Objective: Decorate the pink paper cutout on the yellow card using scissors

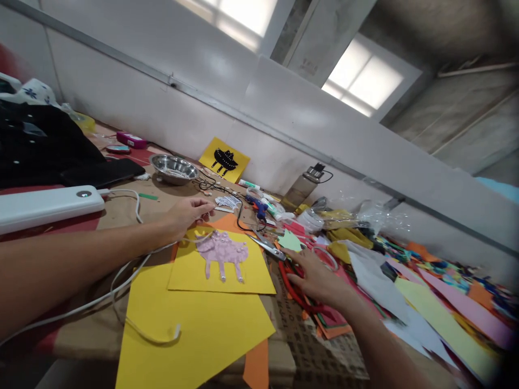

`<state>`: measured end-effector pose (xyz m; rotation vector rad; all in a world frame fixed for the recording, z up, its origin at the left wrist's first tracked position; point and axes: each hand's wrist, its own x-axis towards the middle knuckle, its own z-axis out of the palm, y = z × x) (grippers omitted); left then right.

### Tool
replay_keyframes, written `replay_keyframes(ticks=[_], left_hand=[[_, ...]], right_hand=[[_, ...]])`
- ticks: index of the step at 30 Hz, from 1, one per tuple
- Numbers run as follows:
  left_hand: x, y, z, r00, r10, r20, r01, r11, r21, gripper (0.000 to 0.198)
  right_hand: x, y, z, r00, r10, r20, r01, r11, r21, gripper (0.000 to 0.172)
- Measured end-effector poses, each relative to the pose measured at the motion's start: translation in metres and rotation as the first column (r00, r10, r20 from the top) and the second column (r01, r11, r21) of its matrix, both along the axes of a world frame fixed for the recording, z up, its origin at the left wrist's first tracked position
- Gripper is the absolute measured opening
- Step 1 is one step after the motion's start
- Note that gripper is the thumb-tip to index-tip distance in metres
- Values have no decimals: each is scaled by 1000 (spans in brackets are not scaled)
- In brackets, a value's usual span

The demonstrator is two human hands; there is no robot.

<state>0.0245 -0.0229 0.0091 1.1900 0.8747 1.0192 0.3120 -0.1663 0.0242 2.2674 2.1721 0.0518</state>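
Note:
My left hand [190, 216] is closed in a pinch on a small white strip [224, 209], just above a yellow card. That card [259, 275] bears a pink paper cutout [227, 251] with legs, dotted with pearl-like beads. My right hand [314, 273] hovers at or touches the red-handled scissors [286, 278], its index finger stretched along them and its thumb apart. The scissors' blades [265, 246] lie towards the card's right edge. Whether the right fingers touch the handles is not clear. Beneath the card is a larger yellow sheet [190, 335].
A metal bowl [173, 168], a blue glue gun [257, 208], a bottle [302, 186] and a second yellow card with a black cutout [225, 160] stand behind. A white power bank [48, 205] with a cable lies left. Coloured paper scraps [441, 302] pile up right.

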Motion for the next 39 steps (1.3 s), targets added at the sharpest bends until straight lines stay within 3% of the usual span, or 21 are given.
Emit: replay_keyframes(ticks=[2,7,12,18,22,26,29,33,39], left_hand=[[0,1,-1,1000,-7,3,7,1000,2,20],[1,4,-6,1000,-21,19,20,999,25,22],[0,6,-9,998,-56,27,55,998,39,22],[1,12,-15,997,-54,64,52,998,26,20],[2,11,-15,996,-56,74,55,998,15,22],[2,11,-13,996,-49,75,48,999,11,22],[2,12,-14,995,-57,79,56,998,20,22],[1,12,-16,994,-76,77,72,996,47,22],[1,12,-16,995,-86,57,82,994,71,21]], right_hand=[[-1,4,6,1000,-9,22,9,1000,23,44],[-23,28,10,997,27,-69,-11,973,231,24],[-40,50,-6,996,91,-26,-83,971,224,19],[-40,56,-13,995,92,38,-98,974,206,19],[-32,58,-14,983,5,-185,48,959,278,19],[-34,55,-11,887,1,-462,163,935,315,21],[-54,49,-9,844,156,-514,53,928,369,20],[-88,45,-9,848,342,-405,-162,895,416,13],[-99,47,-21,864,422,-276,-291,864,411,14]])
